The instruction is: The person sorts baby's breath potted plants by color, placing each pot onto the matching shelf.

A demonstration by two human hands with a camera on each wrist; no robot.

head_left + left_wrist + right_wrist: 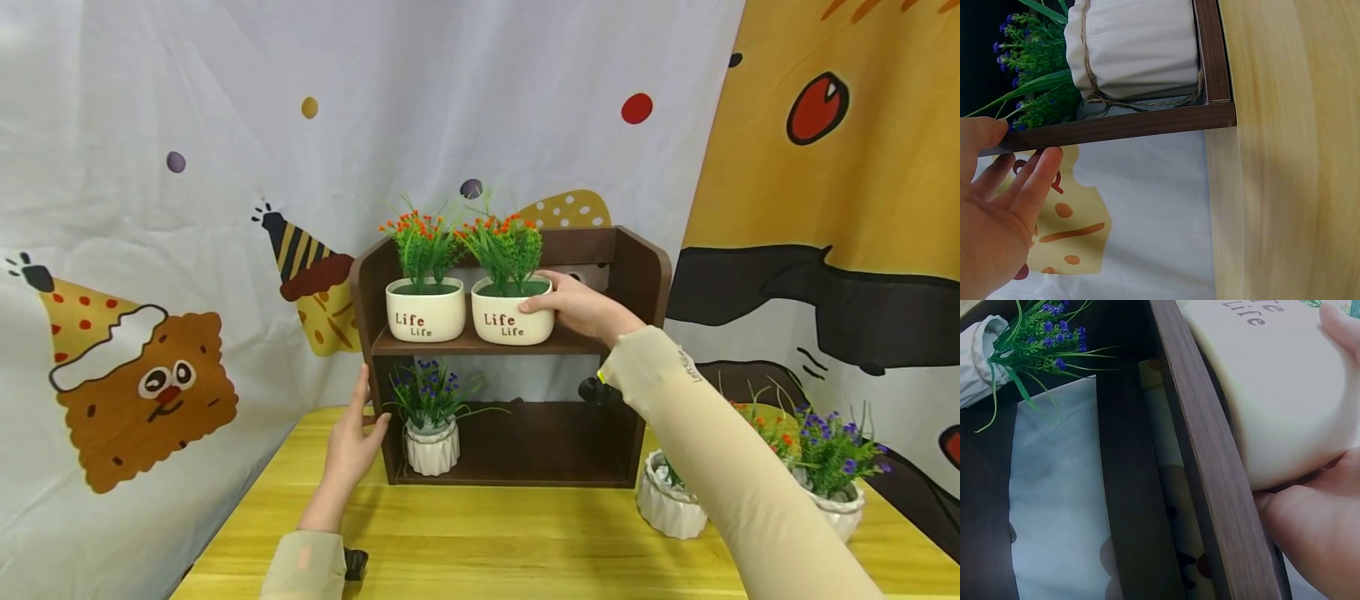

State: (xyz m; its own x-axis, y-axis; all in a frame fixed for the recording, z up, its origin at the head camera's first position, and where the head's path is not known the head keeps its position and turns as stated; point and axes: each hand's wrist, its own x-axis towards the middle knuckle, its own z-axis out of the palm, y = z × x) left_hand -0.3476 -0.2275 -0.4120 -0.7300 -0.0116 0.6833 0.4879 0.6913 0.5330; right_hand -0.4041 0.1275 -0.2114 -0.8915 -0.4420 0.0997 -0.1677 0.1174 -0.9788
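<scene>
On the upper board of a dark brown two-tier shelf stand two cream oval flower pots with green plants and orange blossoms. My right hand grips the right flower pot at its right side, thumb in front and fingers behind. The left flower pot stands close beside it. In the right wrist view the held pot is above the shelf board's front edge. My left hand touches the shelf's left side panel with extended fingers; the left wrist view shows the fingers against the panel's edge.
A white ribbed pot with purple flowers stands at the lower tier's left. Two more white pots, one with a visible rim, stand right of the shelf on the yellow wooden table. A printed cloth hangs behind.
</scene>
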